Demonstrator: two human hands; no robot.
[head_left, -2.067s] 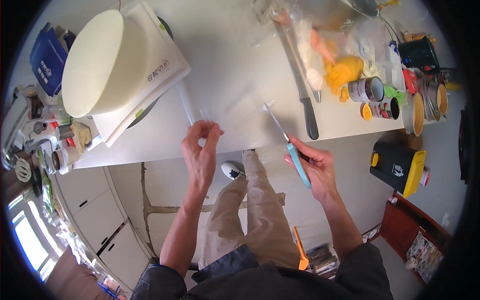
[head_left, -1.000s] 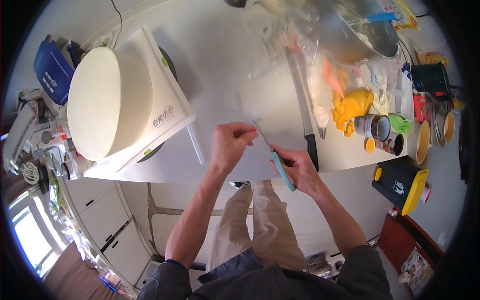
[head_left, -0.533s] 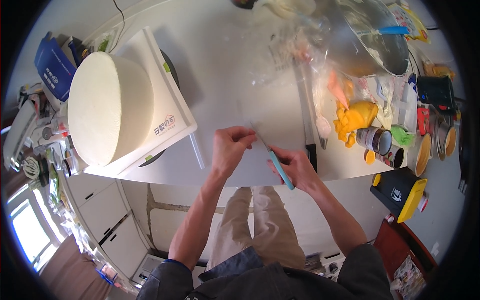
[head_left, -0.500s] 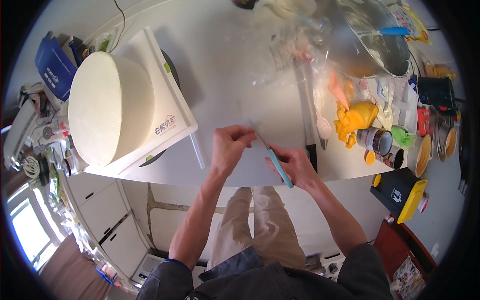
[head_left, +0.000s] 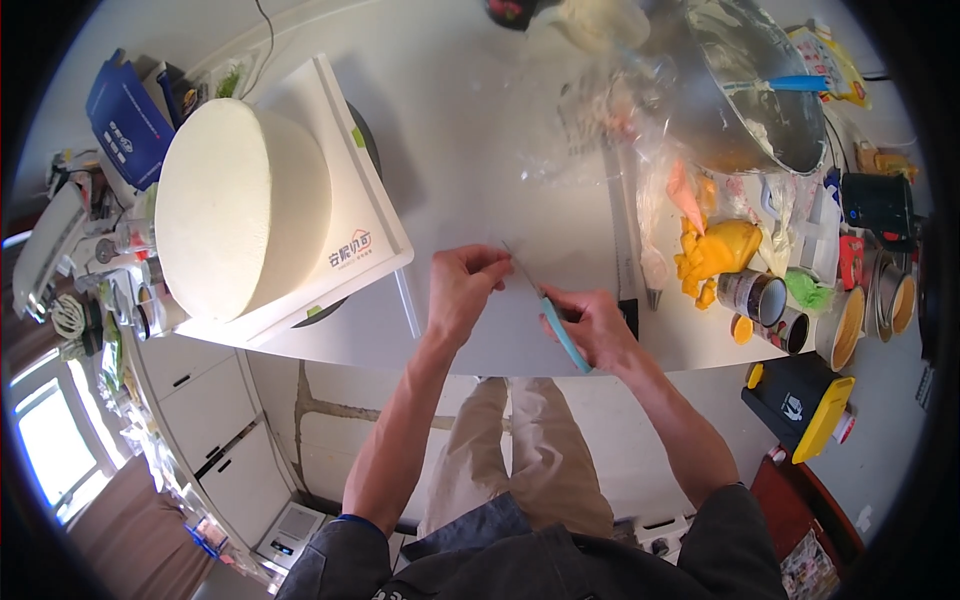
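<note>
Bowl (head_left: 703, 128) (smeared white) holds utensil (head_left: 798, 83); right hand (head_left: 595, 325) grips turquoise tool (head_left: 566, 337); left hand (head_left: 463, 288) pinched, contents unclear.

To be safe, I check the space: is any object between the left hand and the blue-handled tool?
Nothing visible does. The blade of the blue-handled tool, held in the right hand, is beside the fingertips of the left hand; anything pinched there is too small to tell.

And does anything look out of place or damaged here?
The pale floor by the table has a ragged dark crack, which looks like damage. The knife also seems oddly placed, apparently partly under crumpled clear plastic.
</note>
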